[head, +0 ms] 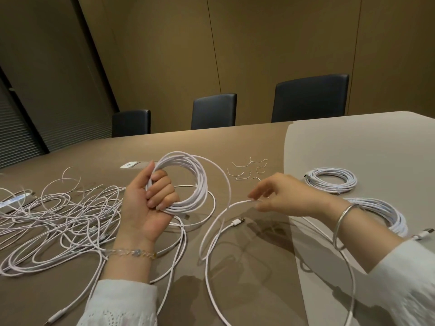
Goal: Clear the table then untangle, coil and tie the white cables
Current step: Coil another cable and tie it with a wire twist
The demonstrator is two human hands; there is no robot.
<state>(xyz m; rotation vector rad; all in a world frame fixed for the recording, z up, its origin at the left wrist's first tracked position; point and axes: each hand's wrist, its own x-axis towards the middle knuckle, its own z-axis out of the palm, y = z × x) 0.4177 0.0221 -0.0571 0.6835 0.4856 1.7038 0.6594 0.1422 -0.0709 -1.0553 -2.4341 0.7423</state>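
Note:
My left hand (150,203) grips a coil of white cable (195,182), held upright above the brown table (247,142). My right hand (280,196) pinches the loose run of that same cable (226,210), which arcs from the coil and drops in a long loop to the table's near edge. A tangled heap of white cables (58,217) lies to the left. Two finished coils rest on the right: one farther back (330,180), one (386,212) partly hidden behind my right wrist. Several short white twist ties (247,169) lie beyond my right hand.
A white flat device (131,164) lies behind the held coil. A pale object (14,201) sits at the far left under the tangle. The right part of the table has a lighter grey surface (353,142). Three dark chairs (213,111) stand along the far side.

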